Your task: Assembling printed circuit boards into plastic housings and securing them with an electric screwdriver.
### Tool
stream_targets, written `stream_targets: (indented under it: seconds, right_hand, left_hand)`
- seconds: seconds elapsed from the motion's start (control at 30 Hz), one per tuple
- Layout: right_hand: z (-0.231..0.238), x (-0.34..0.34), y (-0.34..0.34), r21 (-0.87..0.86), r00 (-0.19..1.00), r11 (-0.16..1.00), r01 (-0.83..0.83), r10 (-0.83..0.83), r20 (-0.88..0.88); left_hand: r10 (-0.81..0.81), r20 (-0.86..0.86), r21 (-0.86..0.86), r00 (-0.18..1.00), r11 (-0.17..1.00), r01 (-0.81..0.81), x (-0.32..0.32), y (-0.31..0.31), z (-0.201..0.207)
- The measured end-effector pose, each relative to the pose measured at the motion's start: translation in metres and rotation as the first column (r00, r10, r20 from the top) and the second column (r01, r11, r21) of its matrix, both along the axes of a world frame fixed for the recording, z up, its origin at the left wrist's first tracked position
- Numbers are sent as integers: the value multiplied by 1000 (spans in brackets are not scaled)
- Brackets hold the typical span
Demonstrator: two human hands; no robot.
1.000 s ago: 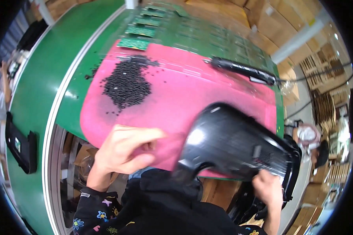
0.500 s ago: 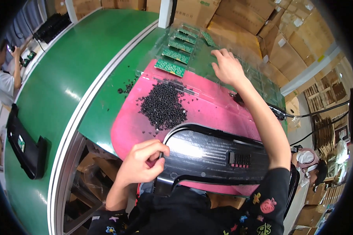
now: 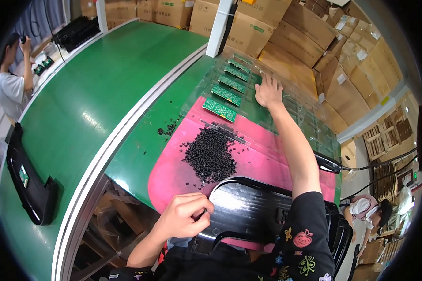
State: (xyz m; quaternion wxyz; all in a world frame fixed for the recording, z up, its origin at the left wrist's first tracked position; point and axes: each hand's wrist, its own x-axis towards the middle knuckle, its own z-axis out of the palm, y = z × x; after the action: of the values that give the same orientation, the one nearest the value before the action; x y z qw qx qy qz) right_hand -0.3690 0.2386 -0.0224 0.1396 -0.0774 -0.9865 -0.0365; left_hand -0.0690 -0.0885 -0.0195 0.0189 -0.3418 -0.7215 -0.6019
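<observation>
My left hand (image 3: 186, 216) is closed at the left end of a black plastic housing (image 3: 248, 206), its thumb and curled fingers pinching the edge. The housing lies near my body, partly hidden by my right arm. My right hand (image 3: 269, 92) reaches far over a clear plastic tray (image 3: 293, 105), fingers spread and palm down; what lies under the fingertips is hidden. A column of several green circuit boards (image 3: 219, 109) sits in the tray, left of that hand. Between my hands, a heap of small black screws (image 3: 210, 153) lies on a pink mat (image 3: 166, 180).
A black power screwdriver (image 3: 328, 164) with a cable lies right of my right forearm. Another black housing (image 3: 30, 187) rests on the green belt (image 3: 103, 70) at left, beyond a metal rail (image 3: 126, 91). Cardboard boxes (image 3: 295, 42) stand behind. Other people are at far left and lower right.
My right hand has stretched farther over the tray, covering the place where a lone board lay. My left hand stays on the housing. The whole view has shifted a little.
</observation>
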Motion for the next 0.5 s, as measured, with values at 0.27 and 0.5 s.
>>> stream_targets:
  seconds: [0.27,0.5]
  right_hand:
    - [91,156,-14,-81,758,761,-644,619,-206]
    - [140,331,-16,-548,649,507,-666,755,-91]
  left_hand:
    - [91,-16,95,996,991,-89,-2,2,-3]
    - [208,4,42,978,977,-208,-21,54,65]
